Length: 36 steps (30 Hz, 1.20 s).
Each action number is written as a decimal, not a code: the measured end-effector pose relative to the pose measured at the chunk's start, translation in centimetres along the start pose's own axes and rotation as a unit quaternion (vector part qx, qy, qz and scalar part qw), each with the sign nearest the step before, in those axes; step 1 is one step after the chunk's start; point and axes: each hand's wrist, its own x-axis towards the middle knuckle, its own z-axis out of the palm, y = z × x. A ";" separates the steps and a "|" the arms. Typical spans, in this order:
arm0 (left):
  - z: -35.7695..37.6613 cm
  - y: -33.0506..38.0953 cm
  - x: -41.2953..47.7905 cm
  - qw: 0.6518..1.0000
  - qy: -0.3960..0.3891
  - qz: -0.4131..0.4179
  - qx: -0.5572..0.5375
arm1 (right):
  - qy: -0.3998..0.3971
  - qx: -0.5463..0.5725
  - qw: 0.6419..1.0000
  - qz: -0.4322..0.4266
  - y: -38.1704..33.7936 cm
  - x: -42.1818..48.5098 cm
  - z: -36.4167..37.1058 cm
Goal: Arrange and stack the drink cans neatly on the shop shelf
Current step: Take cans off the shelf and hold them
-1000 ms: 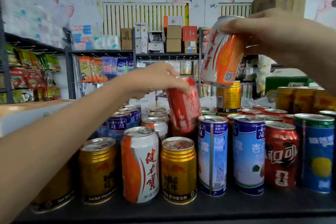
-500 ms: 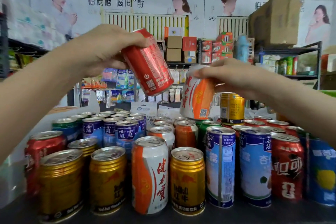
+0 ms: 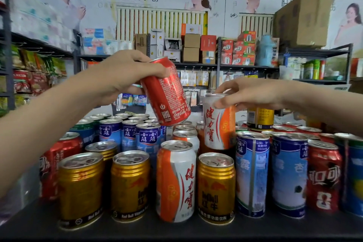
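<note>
Left hand (image 3: 125,72) gripping tilted red can (image 3: 167,92), right hand (image 3: 249,94) pinching orange-white can (image 3: 218,124)

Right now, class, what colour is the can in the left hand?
The can is red with white print; head view.

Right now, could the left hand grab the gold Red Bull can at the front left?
Probably not yet: the left hand grips a red Coca-Cola can. Nothing blocks the front-left Red Bull can itself; its top is uncovered.
</note>
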 end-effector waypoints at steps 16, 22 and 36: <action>1.6 -2.2 0.7 0.999 -0.027 -0.019 0.011 | -0.168 -0.150 0.973 -0.041 1.8 1.6 0.8; 2.4 -2.6 1.2 0.999 -0.038 -0.018 0.021 | -0.198 -0.178 0.962 -0.067 2.2 2.0 0.3; 3.3 -1.8 1.7 0.999 -0.011 -0.003 0.035 | -0.242 -0.261 0.931 -0.077 2.4 3.4 1.5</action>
